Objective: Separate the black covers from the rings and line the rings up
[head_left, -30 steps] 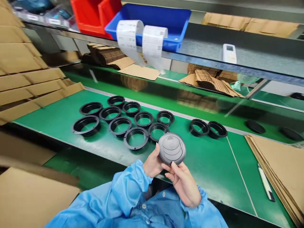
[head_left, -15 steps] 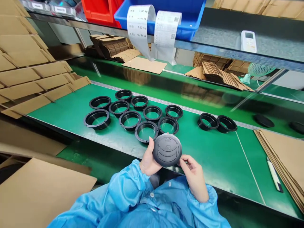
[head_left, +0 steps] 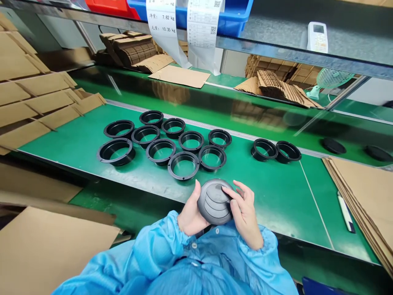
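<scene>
A round dark grey air vent (head_left: 211,207) with curved louvres on its face is held over the table's front edge, in front of my body. My left hand (head_left: 192,211) grips it from the left, thumb up along the rim and the other fingers hidden beneath. My right hand (head_left: 245,213) is at its right side; the index fingertip touches the upper face and the thumb is by the right edge, the fingers apart. Just beyond stand several black flanged rings (head_left: 183,166) on the green table (head_left: 264,196). Two more black rings (head_left: 288,151) stand farther right.
Cardboard dividers (head_left: 37,102) are stacked at left. Cardboard sheets (head_left: 365,184) and a white-handled cutter (head_left: 346,212) lie at right. Above the table runs a shelf with a blue bin (head_left: 233,20), hanging paper labels (head_left: 202,32) and a white remote (head_left: 317,37). A green fan (head_left: 333,82) stands behind.
My right hand has gone from the vent's lower right edge up onto its face. The vent has tilted and sits slightly lower relative to the rings. The whole view has shifted a little.
</scene>
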Demonstrator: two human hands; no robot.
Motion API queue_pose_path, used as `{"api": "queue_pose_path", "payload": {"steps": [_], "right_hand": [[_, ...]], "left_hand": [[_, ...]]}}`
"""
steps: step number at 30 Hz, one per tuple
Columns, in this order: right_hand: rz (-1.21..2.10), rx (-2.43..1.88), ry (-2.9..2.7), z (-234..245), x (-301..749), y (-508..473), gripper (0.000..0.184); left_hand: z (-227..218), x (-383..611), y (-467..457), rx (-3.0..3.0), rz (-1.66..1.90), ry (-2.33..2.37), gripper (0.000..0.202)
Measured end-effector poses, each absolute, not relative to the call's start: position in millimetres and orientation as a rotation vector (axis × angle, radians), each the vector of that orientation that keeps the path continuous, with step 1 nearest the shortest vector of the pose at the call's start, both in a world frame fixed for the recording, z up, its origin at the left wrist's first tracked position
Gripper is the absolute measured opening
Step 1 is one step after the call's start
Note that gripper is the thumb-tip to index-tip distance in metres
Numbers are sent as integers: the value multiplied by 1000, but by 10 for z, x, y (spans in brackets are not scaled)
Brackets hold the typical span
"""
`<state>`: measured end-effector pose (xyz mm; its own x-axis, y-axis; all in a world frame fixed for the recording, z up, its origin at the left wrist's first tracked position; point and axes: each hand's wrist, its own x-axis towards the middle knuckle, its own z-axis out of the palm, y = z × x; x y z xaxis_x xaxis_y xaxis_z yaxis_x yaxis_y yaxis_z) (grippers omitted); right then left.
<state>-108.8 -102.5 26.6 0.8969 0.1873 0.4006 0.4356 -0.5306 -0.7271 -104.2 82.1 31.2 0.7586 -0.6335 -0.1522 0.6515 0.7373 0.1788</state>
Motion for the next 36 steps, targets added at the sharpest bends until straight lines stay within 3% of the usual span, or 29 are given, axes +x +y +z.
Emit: {"api": "queue_pose_path", "payload": {"steps": [8,21,31,36], "right_hand": [[-332,-2211,-548,302,-1059,-1010,39],[-167,-1787,-185,365,-1133,-1107,51],[-231,-2145,-467,326,-1182,-1055,49],[-318,-2435,-889,311,-1102,-1045,77]], "left_hand": [[318,-1057,795,301,-695,109,61],[426,-983,748,237,-718,72,68],[400,-941,779,207,-731,221,73],[434,-828,792,261,-693,303,66]]}}
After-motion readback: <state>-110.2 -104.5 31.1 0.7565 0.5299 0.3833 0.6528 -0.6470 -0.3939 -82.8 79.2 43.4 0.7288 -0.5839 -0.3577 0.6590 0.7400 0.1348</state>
